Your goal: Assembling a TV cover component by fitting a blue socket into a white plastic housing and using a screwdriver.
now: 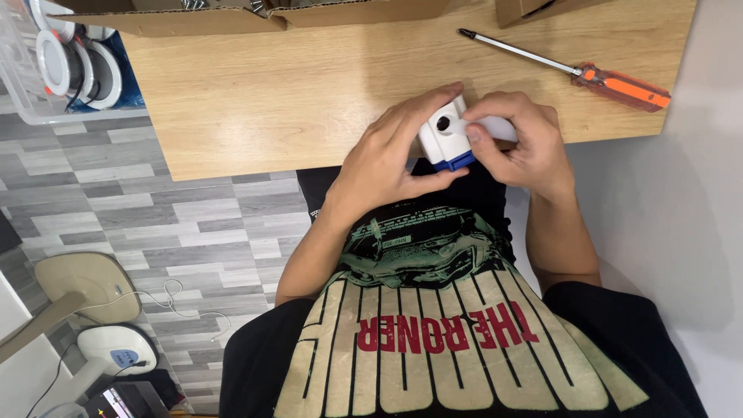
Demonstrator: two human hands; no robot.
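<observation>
Both my hands hold one small white plastic device (446, 136) with a blue base and a round dark hole in its face, just over the near edge of the wooden table (271, 101). My left hand (395, 155) wraps around its left side and underside. My right hand (520, 139) grips its right side, where a white part sticks out under my fingers, with the thumb pressing near the hole. Most of the device's back and right end is hidden by fingers.
A long screwdriver (573, 71) with an orange handle lies on the table at the right. Cardboard boxes (232, 17) stand along the far edge. A clear bin (54, 101) with white round fittings sits at the left. Fan bases (85, 282) and cords are on the grey floor.
</observation>
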